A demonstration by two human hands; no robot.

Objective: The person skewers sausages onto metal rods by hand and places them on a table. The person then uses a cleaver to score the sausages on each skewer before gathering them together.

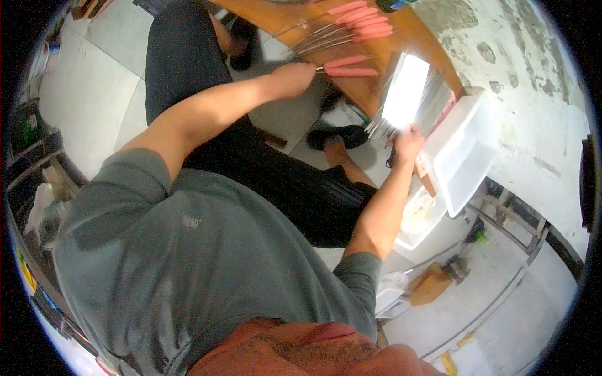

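My left hand [295,80] is closed round the thin metal shafts of two pink-handled tools [351,73], whose handles point right over the edge of the wooden table [266,14]. More pink-handled tools [367,24] lie on the table above, their shafts pointing left. At the right, my right hand [409,144] is closed at the lower end of a bundle of thin metal strips [433,94] with a bright, overexposed flat piece [406,91] on it. What its fingers grip is too blurred to tell.
A white plastic bin [467,160] stands right of my right hand, against a stained wall [527,113]. Below it is another white container [417,219] with pale contents. A dark shoe [338,136] is under the table. A cardboard piece [429,285] lies on the floor.
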